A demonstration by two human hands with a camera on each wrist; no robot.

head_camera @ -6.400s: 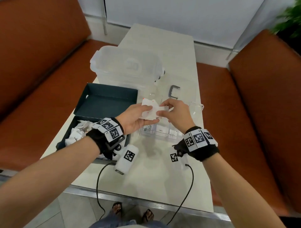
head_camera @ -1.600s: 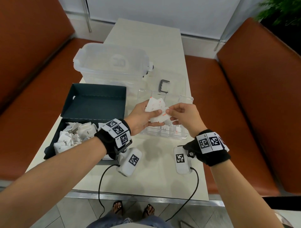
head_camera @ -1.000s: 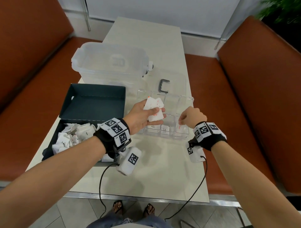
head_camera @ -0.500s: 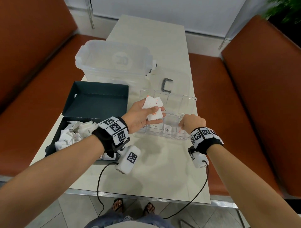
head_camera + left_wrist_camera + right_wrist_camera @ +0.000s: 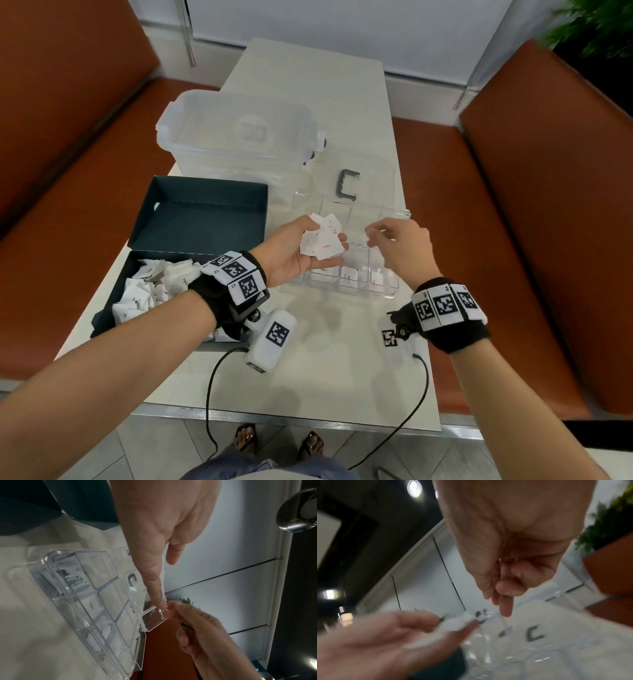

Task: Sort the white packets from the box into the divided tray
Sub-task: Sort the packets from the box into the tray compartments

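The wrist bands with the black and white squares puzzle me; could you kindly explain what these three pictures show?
No machine here: a person sorts by hand, wearing cameras. The head view looks down from the forehead; the other two look along each wrist.

The left hand holds a bunch of white packets. The right hand, fingers loosely curled and holding nothing, hovers beside them above the clear divided tray, which already has a few packets in its near compartments.

On the table also sit a dark box with more packets and a large clear tub.

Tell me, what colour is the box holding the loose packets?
The box is dark teal, clearest in the head view.
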